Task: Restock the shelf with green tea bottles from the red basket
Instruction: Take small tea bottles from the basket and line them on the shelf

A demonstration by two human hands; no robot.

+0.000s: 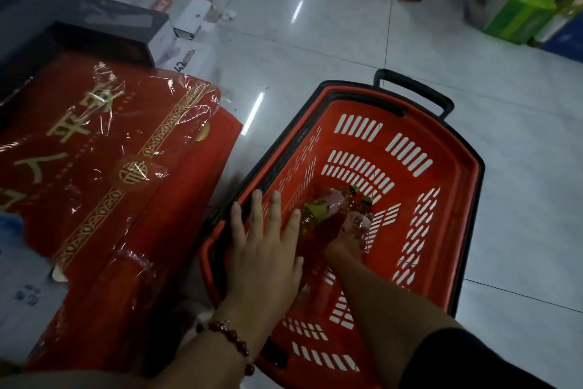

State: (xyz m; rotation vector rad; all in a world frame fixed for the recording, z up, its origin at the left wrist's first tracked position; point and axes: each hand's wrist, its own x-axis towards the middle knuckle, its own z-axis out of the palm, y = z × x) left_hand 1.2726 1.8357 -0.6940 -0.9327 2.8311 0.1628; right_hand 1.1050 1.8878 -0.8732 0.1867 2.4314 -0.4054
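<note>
- Two bottles (334, 209) lie on their sides at the bottom of the red basket (441, 199), close together near its middle; their green-and-pink labels are blurred and the liquid looks amber.
- Deep inside the basket, the right hand (348, 235) is curled round the nearer bottle, its fingers wrapped over the labelled part.
- Above the basket's left rim, the left hand (268, 246) is spread flat, fingers straight and apart, holding nothing; whether it touches the rim is unclear.
- On the left wrist sits a brown bead bracelet (230, 341).
- At the basket's far end a black pull handle (416, 92) sticks out over the white tiled floor (347, 26).
- Just left of the basket, red gift boxes (104, 161) with gold characters lie stacked under clear wrap.
- No shelf can be made out clearly; green packages (520, 10) stand far right, blurred.
</note>
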